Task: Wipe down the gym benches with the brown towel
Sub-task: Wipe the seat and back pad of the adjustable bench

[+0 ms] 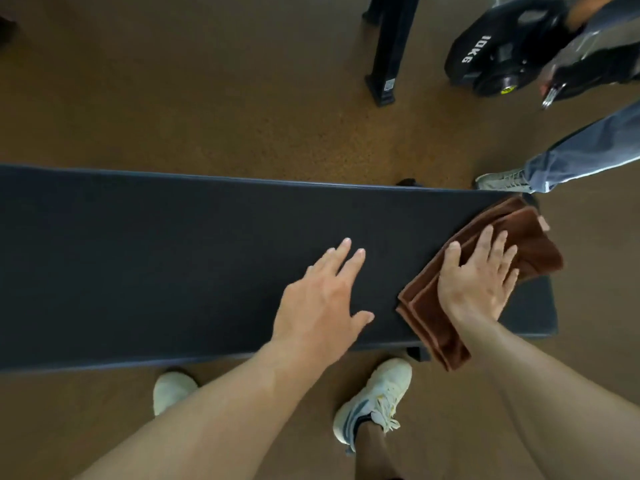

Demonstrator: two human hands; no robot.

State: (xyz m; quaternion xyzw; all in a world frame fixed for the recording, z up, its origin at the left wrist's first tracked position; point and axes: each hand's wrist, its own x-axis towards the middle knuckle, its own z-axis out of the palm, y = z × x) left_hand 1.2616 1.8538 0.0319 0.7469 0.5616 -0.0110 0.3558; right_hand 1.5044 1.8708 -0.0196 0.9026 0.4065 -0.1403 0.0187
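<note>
A long dark padded gym bench (173,258) runs across the view from the left edge to the right. A folded brown towel (540,244) lies on its right end, with one end hanging over the near edge. My right hand (481,275) presses flat on the towel, fingers spread and straight. My left hand (329,299) rests open on the bare bench pad just left of the towel, fingers stretched out.
Another person's leg in blue jeans and a grey shoe (502,180) stand just beyond the bench's right end. A black 10 kg weight plate (485,46) and a black machine leg (388,57) sit on the brown floor behind. My white shoes (377,400) are at the near edge.
</note>
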